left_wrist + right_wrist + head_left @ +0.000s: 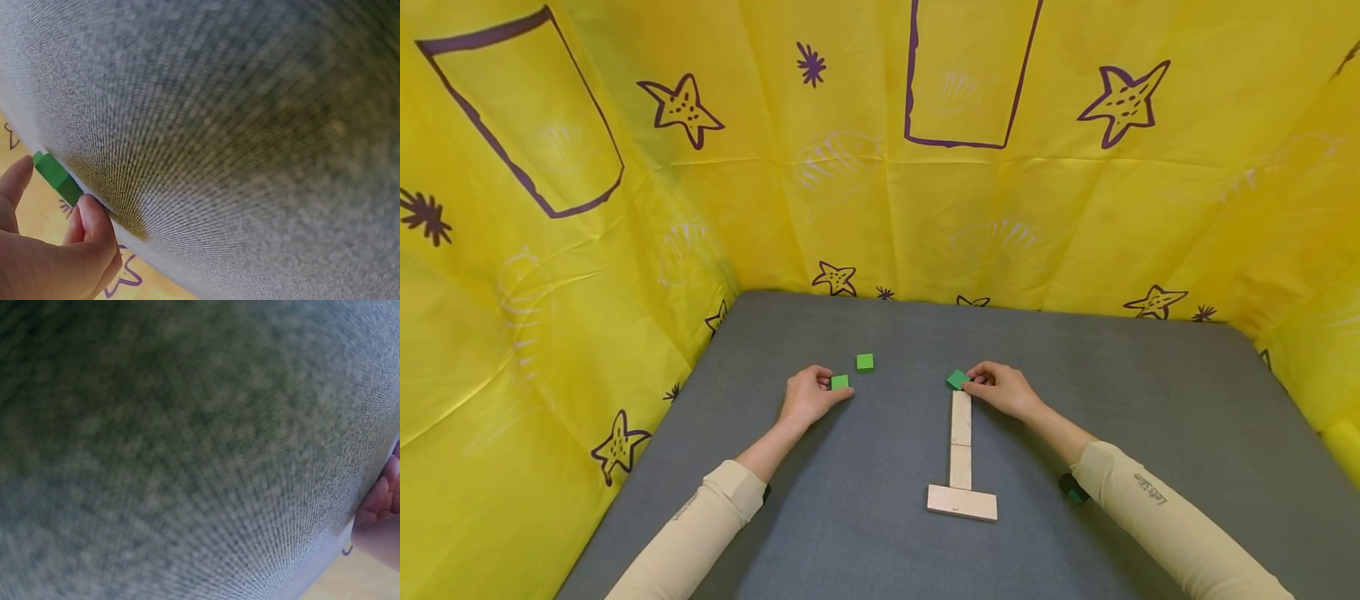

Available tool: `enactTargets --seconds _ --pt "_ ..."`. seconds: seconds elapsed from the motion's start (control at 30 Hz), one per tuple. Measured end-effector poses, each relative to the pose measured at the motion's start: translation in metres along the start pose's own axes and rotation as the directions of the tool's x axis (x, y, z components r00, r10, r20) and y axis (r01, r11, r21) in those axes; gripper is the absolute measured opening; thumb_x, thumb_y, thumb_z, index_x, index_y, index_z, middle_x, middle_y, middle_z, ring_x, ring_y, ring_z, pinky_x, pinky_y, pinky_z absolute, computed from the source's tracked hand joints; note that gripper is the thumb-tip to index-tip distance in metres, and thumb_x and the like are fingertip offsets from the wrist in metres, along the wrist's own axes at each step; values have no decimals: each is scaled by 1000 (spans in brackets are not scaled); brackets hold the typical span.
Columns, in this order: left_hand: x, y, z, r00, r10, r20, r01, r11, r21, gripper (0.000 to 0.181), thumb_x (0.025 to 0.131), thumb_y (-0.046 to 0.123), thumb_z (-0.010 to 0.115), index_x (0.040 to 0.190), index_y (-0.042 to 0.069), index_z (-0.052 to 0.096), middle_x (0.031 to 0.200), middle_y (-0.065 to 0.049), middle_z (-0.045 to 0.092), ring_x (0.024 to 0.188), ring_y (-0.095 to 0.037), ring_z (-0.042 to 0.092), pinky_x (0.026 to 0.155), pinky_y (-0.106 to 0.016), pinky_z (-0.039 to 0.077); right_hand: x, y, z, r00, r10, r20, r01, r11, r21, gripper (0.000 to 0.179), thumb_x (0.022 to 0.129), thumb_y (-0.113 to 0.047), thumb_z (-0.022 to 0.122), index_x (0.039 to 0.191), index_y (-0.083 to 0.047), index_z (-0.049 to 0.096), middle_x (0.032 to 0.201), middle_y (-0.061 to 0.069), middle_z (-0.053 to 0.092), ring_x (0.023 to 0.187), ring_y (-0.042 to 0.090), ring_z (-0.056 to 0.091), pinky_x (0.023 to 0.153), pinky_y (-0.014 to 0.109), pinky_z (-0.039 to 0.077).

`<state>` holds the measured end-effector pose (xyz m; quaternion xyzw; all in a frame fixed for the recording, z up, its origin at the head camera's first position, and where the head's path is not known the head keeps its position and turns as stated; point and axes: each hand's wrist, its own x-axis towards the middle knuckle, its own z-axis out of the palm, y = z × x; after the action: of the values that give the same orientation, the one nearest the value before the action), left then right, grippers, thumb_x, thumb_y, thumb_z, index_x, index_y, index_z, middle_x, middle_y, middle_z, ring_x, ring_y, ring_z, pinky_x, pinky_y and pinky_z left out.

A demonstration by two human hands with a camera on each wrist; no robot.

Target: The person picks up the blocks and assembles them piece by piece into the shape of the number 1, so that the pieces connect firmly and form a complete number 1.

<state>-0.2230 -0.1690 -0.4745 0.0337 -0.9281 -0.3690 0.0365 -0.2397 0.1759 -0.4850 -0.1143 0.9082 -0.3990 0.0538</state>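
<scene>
Toward the far side of a grey tabletop (865, 500), three small green blocks lie spread out, two of them under a person's hands. The left hand (807, 397) pinches a bright green block (839, 382) between thumb and fingers. From above, this piece shows a flat, nearly square top and a plain, solid-coloured surface; the left wrist view catches its straight edges and a thick side in a deeper green. Just beyond it and slightly to the right sits a second bright block (865, 362), of much the same shape, with its darker near side showing below the lit top.

The right hand (1003, 390) has its thumb and fingertips curled at the right side of a dark green block (957, 380), cooler in tone than the other two and turned so that it looks like a diamond. It stands at the far end of a wooden strip (961, 418); whether the two quite touch is hard to say, with the thumb so close. A second strip (960, 467) continues in line toward the person, meeting a wider pale plank (962, 503) laid crosswise, all in light, unpainted wood.
</scene>
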Motion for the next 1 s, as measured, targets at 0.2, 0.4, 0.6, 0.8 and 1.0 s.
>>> enactTargets --seconds 0.2,0.4,0.6,0.8,1.0 --pt "-1 -1 1 1000 16 -15 -15 1000 4 46 74 26 85 103 -4 66 92 -13 67 87 -25 63 79 -40 51 0 0 0 1000 -11 4 11 1000 3 28 90 -25 69 106 -2 68 85 3 62 72 16 51 66 31 41" --pt "-2 0 1 1000 18 -26 -18 1000 1 45 74 26 85 102 -4 67 91 -13 67 86 -25 63 79 -40 51 -1 -2 -1 1000 -6 7 6 1000 8 27 91 -25 69 106 -3 68 85 3 62 72 16 51 67 31 41" --pt "-3 0 0 999 12 -36 -12 1000 -14 42 73 24 85 102 -2 68 90 -12 68 85 -24 64 78 -39 51 -1 -2 -2 1000 -8 8 8 1000 11 27 91 -25 69 105 -2 68 85 3 62 72 16 51 66 31 41" --pt "-3 2 -1 999 7 -32 -8 1000 -25 42 73 23 85 104 -2 69 92 -11 69 86 -23 65 79 -38 51 -1 -3 -3 1000 -6 10 6 1000 10 27 91 -25 69 105 -2 67 85 3 62 72 16 51 66 31 41" --pt "-3 2 -2 1000 1 -25 -1 1000 -31 43 73 22 85 105 -1 69 92 -11 69 86 -23 65 79 -38 52 0 -3 -3 1000 -11 12 11 1000 7 27 91 -25 69 106 -2 67 85 3 62 72 16 51 66 31 41"
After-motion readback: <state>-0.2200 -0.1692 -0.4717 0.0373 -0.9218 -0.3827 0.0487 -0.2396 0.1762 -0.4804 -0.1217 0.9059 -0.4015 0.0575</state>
